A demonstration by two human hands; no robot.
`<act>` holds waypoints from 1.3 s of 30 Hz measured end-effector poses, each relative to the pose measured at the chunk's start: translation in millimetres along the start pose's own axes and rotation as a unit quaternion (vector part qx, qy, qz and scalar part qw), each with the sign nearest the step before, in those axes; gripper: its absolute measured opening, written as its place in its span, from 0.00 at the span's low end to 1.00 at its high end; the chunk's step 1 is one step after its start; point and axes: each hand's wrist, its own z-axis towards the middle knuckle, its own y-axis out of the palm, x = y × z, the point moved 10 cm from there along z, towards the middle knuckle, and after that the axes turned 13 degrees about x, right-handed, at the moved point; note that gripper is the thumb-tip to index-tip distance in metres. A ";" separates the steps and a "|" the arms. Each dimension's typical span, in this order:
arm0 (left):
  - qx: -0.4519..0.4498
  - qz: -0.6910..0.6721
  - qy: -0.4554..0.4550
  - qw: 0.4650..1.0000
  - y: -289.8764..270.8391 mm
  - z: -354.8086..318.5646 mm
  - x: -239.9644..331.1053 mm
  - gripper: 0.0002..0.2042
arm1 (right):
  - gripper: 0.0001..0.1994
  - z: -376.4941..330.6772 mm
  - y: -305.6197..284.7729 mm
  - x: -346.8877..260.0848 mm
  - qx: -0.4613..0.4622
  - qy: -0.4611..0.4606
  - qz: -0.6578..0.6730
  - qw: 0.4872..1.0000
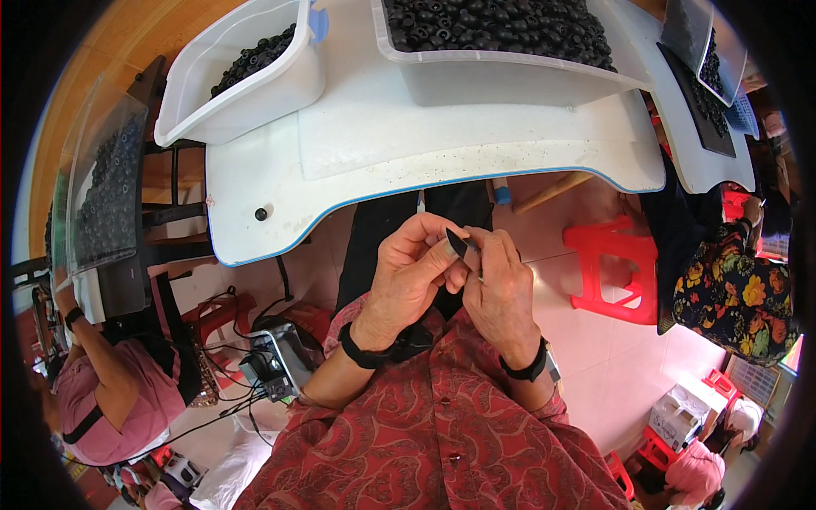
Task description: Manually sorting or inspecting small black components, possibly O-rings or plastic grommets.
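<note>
My left hand [412, 268] is in front of my chest, just below the table's near edge. Its thumb and fingers pinch a small dark pointed piece [456, 243], black and smooth. Close against it is my right hand [500, 293], its fingers curled in so that the fingertips of both hands nearly meet at the piece. A small greyish sliver shows between the right fingers, too little of it to name. Black bands circle both wrists. On the white table [374, 161] ahead, a single small round black part [261, 214] lies near the left corner.
Behind the hands stand a large clear bin [510, 81] full of black round parts and a smaller white bin [229, 115] partly filled. A red stool [612, 268] is on the right. Co-workers sit at both sides; cables and a device [280, 361] lie at lower left.
</note>
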 end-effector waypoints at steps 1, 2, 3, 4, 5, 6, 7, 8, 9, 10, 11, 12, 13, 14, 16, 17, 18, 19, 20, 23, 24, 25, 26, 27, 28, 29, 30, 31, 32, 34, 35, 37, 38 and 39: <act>0.002 0.000 0.003 1.000 -0.3 0.0 0.4 0.07 | 0.16 -0.1 -0.2 -0.2 0.002 -0.001 0.000 1.000; 0.002 0.000 0.003 1.000 -0.3 -0.1 0.4 0.07 | 0.16 -0.3 -0.3 -0.4 0.003 -0.003 0.001 1.000; 0.002 0.003 0.006 1.000 -0.3 -0.1 0.8 0.07 | 0.16 -0.5 -0.3 -0.4 0.003 -0.003 0.001 1.000; 0.002 0.007 0.008 1.000 -0.3 0.0 1.2 0.07 | 0.16 -0.6 -0.5 -0.2 0.005 -0.002 0.001 1.000; 0.002 0.007 0.009 1.000 -0.4 -0.1 1.1 0.07 | 0.17 -0.6 -0.7 -0.2 0.006 -0.001 0.001 1.000; 0.000 0.009 0.011 1.000 -0.1 -0.1 1.0 0.07 | 0.17 -0.5 -0.8 -0.4 0.006 -0.001 0.001 1.000; -0.002 0.010 0.013 1.000 0.3 -0.2 1.2 0.07 | 0.17 -0.4 -0.6 -0.3 0.004 0.000 -0.001 1.000; -0.002 0.010 0.013 1.000 0.6 -0.4 1.4 0.07 | 0.17 -0.5 -0.3 0.0 0.002 0.001 -0.003 1.000; 0.003 0.011 0.011 1.000 0.3 -0.6 1.6 0.07 | 0.17 -0.3 -0.5 -0.3 0.002 0.001 -0.003 1.000; 0.008 0.011 0.010 1.000 -0.3 -0.6 1.6 0.07 | 0.17 -0.1 -0.9 -1.0 0.002 0.000 -0.004 1.000; 0.008 0.011 0.010 1.000 -0.3 -0.6 1.5 0.07 | 0.17 0.2 -1.1 -1.7 0.002 -0.002 -0.004 1.000; 0.006 0.012 0.010 1.000 0.1 -0.6 1.2 0.07 | 0.17 0.1 -1.1 -1.8 0.002 -0.002 -0.004 1.000; 0.005 0.012 0.010 1.000 0.5 -0.7 1.0 0.08 | 0.17 0.0 -1.2 -1.6 0.003 -0.001 -0.003 1.000; 0.005 0.012 0.010 1.000 1.0 -0.9 1.3 0.08 | 0.17 -0.1 -1.4 -1.4 0.004 0.000 -0.003 1.000; 0.010 0.020 0.009 1.000 1.2 -1.2 1.8 0.07 | 0.17 0.0 -1.8 -1.8 0.005 -0.002 -0.002 1.000; 0.010 0.020 0.009 1.000 1.0 -1.2 1.8 0.07 | 0.17 0.0 -2.1 -2.3 0.007 -0.004 -0.002 1.000; 0.010 0.022 0.008 1.000 0.6 -1.1 1.6 0.07 | 0.17 0.2 -2.0 -3.1 0.007 -0.004 -0.002 1.000; 0.009 0.024 0.008 1.000 0.5 -1.0 1.3 0.07 | 0.15 1.0 -3.1 -4.2 0.014 -0.002 0.000 1.000; 0.009 0.024 0.008 1.000 0.7 -1.0 1.3 0.07 | 0.14 1.5 -4.2 -4.8 0.021 0.000 0.001 1.000; 0.015 0.017 0.012 1.000 -0.1 -0.7 2.4 0.05 | 0.13 1.3 -3.7 -4.7 0.017 0.000 0.002 1.000; 0.015 0.019 0.012 1.000 -0.7 -0.6 2.3 0.04 | 0.13 1.3 -3.7 -4.5 0.017 0.000 0.002 1.000; 0.015 0.021 0.013 1.000 -1.0 -0.6 2.3 0.04 | 0.13 1.3 -3.4 -4.3 0.016 0.000 0.001 1.000; 0.015 0.021 0.013 1.000 -1.2 -0.8 2.3 0.04 | 0.12 1.3 -2.9 -4.2 0.015 0.000 0.001 1.000; 0.017 0.016 0.018 1.000 -2.0 -1.3 3.6 0.04 | 0.12 1.1 -2.6 -4.4 0.016 0.000 0.001 1.000; 0.020 0.010 0.023 0.999 -2.8 -1.8 4.9 0.04 | 0.12 0.3 -0.7 -2.5 0.008 0.013 0.007 1.000; 0.020 0.010 0.023 0.999 -3.2 -2.3 5.6 0.04 | 0.11 -0.4 0.9 0.0 0.000 0.026 0.012 1.000; 0.021 0.007 0.028 0.999 -4.6 -3.0 8.4 0.04 | 0.11 -0.3 1.6 1.8 0.000 0.026 0.012 1.000; 0.023 0.005 0.034 0.999 -5.8 -4.0 11.2 0.04 | 0.11 -0.7 5.2 5.7 -0.010 0.023 -0.002 1.000; 0.022 0.004 0.032 0.999 -0.8 -7.9 15.5 0.04 | 0.11 -2.5 7.9 10.9 -0.020 0.021 -0.018 0.999; -0.077 -0.016 0.059 0.995 32.0 -21.7 34.2 0.04 | 0.10 -9.1 9.5 33.9 -0.009 0.050 -0.009 0.999; -0.066 -0.019 0.060 0.996 29.7 -23.0 34.7 0.04 | 0.10 -8.4 10.2 38.4 -0.005 0.072 0.007 0.997; -0.036 -0.027 0.045 0.998 15.9 -13.4 27.5 0.04 | 0.10 -7.1 6.0 33.8 0.007 0.061 0.017 0.998; -0.011 -0.035 0.025 0.999 7.1 -7.7 21.6 0.04 | 0.10 -4.0 1.1 29.2 0.023 0.054 0.023 0.998; -0.008 -0.043 0.013 0.999 4.5 -7.8 18.0 0.05 | 0.10 -2.5 0.5 26.2 0.024 0.053 0.023 0.998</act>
